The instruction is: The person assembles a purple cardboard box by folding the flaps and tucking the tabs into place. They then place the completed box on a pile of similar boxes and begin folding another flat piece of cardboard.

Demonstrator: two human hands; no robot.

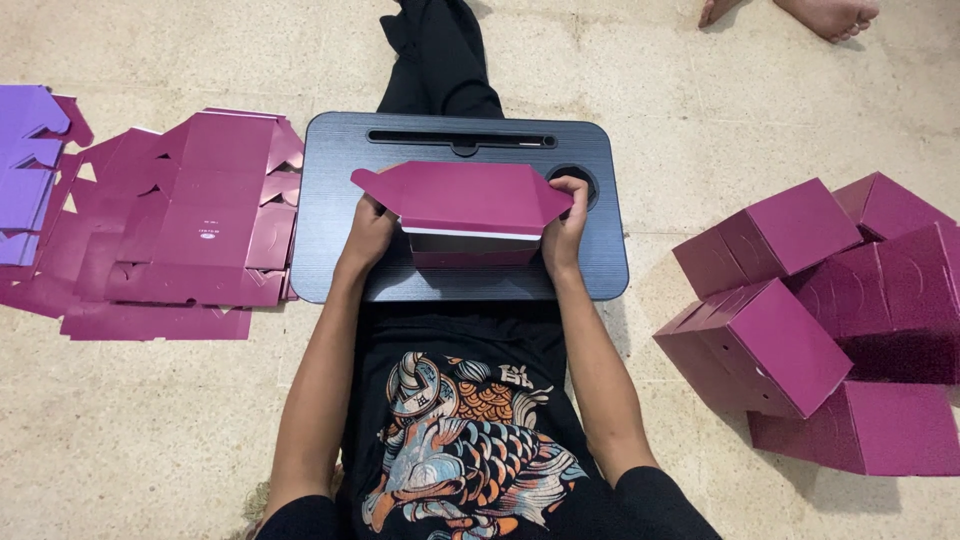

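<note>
This looks like a home used for piecework, with the person sitting on a bare, speckled beige floor (150,440). A small dark lap worktop (340,200) stands over the outstretched legs. Flat magenta carton blanks (190,230) are stacked on the floor at the left, finished magenta boxes (800,330) heaped at the right, and another person's bare foot (835,15) rests nearby.

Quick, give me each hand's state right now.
Left hand: closed, grip on the left end of the magenta box.
Right hand: closed, grip on the box's right end.
</note>
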